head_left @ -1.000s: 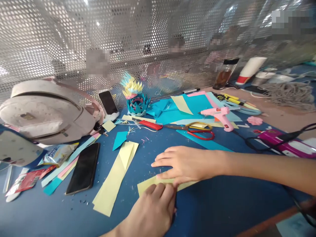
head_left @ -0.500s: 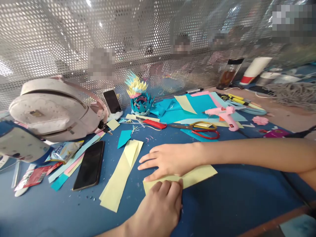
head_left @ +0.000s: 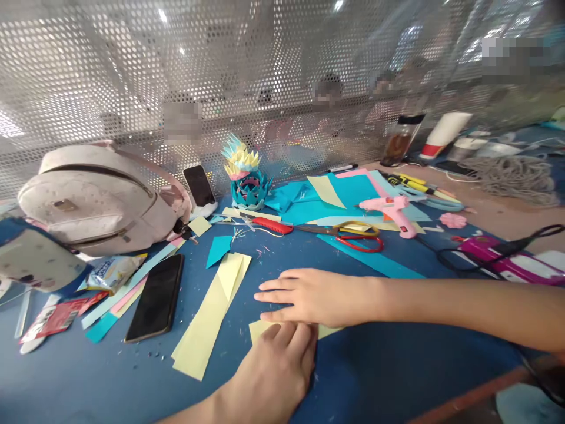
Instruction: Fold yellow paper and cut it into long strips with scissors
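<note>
A small yellow paper piece (head_left: 260, 327) lies flat on the blue table (head_left: 397, 365), mostly hidden under my hands. My right hand (head_left: 318, 296) rests palm down on its far side, fingers spread and pointing left. My left hand (head_left: 276, 371) presses its near edge with the fingertips. A long folded yellow paper strip (head_left: 212, 312) lies just to the left of both hands.
A black phone (head_left: 156, 297) lies left of the strip. Scissors (head_left: 348, 234), a red comb (head_left: 271, 224), a pink glue gun (head_left: 391, 209), teal sheets (head_left: 339, 194) and a paper flower model (head_left: 245, 176) sit behind. A pale bag (head_left: 97, 197) stands far left, before a perforated metal screen.
My right hand slid left along the yellow piece, then back right over it, so less of the paper shows now. The left hand stayed pressing its near edge.
</note>
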